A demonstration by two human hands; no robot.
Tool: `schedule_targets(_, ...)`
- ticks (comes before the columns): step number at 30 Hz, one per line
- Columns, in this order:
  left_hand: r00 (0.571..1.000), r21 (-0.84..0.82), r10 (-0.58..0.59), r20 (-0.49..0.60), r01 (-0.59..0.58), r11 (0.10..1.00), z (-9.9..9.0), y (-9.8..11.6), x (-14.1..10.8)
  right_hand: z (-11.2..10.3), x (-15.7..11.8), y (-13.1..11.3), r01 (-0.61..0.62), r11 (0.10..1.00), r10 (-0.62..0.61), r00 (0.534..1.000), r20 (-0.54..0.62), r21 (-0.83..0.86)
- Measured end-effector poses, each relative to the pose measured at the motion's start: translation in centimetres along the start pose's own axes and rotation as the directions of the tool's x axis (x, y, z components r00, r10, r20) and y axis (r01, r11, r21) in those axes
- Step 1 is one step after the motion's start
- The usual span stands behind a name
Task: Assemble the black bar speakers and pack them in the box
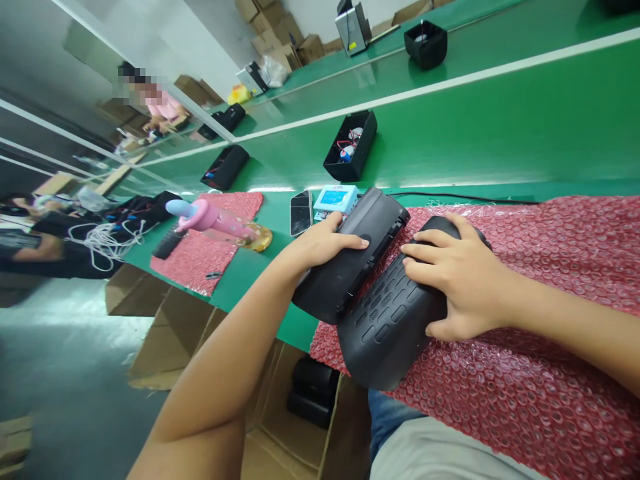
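Over the red bubble wrap, the textured black casing slants beneath the right hand, whose spread fingers curl across its upper part while the thumb braces the near side in a wide grasp. Just left of it, the smooth black casing is held in the left hand, one digit stretched onto its face, another by its far edge, the others hidden.
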State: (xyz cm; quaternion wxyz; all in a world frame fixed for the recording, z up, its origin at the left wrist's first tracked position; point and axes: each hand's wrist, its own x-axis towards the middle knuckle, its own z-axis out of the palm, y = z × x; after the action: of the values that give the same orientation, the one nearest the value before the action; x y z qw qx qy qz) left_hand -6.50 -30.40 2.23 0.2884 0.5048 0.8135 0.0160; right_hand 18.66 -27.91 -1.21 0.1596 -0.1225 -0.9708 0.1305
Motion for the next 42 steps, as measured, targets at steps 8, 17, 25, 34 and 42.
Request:
schedule_targets(8,0.999,-0.199,-0.012,0.031,0.018,0.980,0.6,-0.3,-0.1,-0.2,-0.2,0.1,0.010,1.000,-0.010,1.000,0.020,0.003)
schedule_targets(17,0.999,-0.218,-0.012,0.031,0.018,0.976,0.7,-0.5,0.0,-1.2,-0.6,0.3,0.040,0.999,-0.042,0.992,0.115,0.020)
schedule_targets(25,1.000,-0.241,-0.008,0.024,0.013,0.970,0.7,-0.4,0.0,-1.4,-0.5,0.2,0.045,0.999,-0.045,0.989,0.144,0.003)
schedule_targets(34,0.999,-0.252,-0.018,0.041,0.028,0.967,0.7,-0.7,0.2,-0.7,-0.6,0.1,0.050,0.997,-0.040,0.988,0.149,-0.060)
schedule_targets(42,0.999,-0.231,0.040,0.016,-0.035,0.972,0.8,-1.3,0.6,0.9,-1.1,1.1,0.152,0.975,-0.134,0.984,0.119,-0.160)
